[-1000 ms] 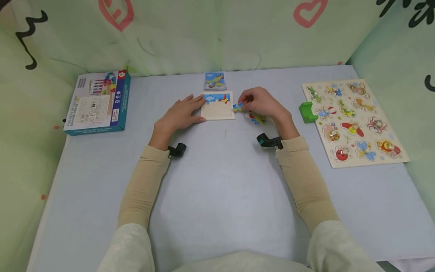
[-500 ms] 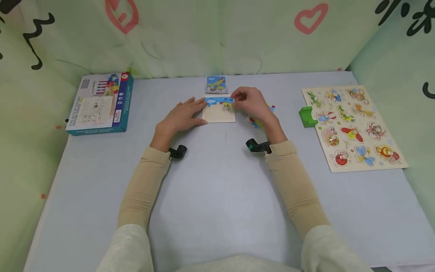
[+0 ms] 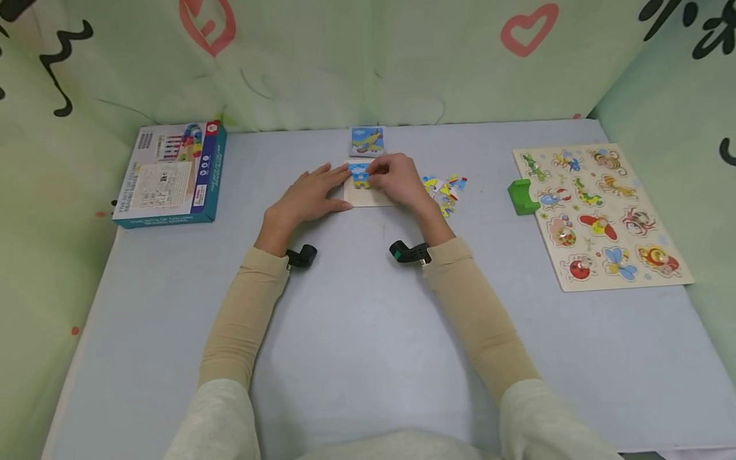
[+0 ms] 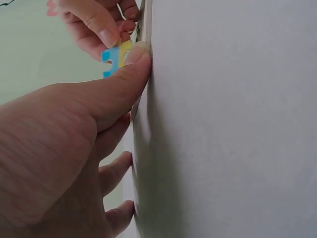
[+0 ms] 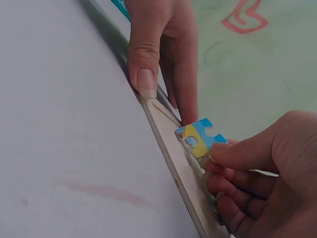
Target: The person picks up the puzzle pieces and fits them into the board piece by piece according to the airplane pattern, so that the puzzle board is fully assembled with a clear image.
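My right hand (image 3: 400, 182) pinches a blue and yellow jigsaw puzzle piece (image 5: 200, 136) between thumb and fingers, low over the wooden puzzle tray (image 3: 370, 199). In the head view that hand covers the tray's right part. My left hand (image 3: 310, 199) lies with fingers spread at the tray's left side, its thumb (image 5: 147, 82) on the near corner. Blue sky pieces (image 3: 359, 167) show along the tray's top, left of my right fingers. From the left wrist, the held piece (image 4: 115, 57) appears tilted, partly behind my left thumb.
Several loose puzzle pieces (image 3: 445, 191) lie right of the tray. A small airplane picture (image 3: 367, 140) sits just behind it. At far left is a boxed toy (image 3: 163, 176); at right are a green block (image 3: 521, 197) and an insect peg puzzle board (image 3: 604, 217).
My right hand has carried the piece leftward, from beside the tray's right edge to over its middle, uncovering the loose pieces. The left hand has kept its place at the tray.
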Available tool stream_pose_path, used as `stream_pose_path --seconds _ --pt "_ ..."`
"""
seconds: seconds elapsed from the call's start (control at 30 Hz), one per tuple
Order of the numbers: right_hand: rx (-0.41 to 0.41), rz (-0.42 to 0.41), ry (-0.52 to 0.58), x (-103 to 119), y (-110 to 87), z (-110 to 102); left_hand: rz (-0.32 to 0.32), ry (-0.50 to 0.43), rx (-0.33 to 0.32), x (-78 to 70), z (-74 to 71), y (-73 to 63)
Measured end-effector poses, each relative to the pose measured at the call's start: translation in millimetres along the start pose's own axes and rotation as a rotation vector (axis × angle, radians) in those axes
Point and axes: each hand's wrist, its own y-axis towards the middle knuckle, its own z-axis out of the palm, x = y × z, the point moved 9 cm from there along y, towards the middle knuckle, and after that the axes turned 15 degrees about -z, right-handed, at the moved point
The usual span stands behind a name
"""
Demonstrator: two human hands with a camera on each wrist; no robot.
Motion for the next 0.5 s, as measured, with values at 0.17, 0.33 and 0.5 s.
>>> stream_pose_path --seconds 0.17,0.33,0.5 --pt "0.01 0.027 -0.039 3 1.1 7 -0.002 -0.006 -0.001 -0.2 -0.3 0.1" --pt "-0.021 0.057 -0.063 7 3.4 9 -0.003 -0.012 -0.007 -0.1 -0.7 0.8" --pt "-0.055 0.095 -0.115 7 4.7 12 -0.003 -0.017 -0.016 1.1 -0.8 0.3"
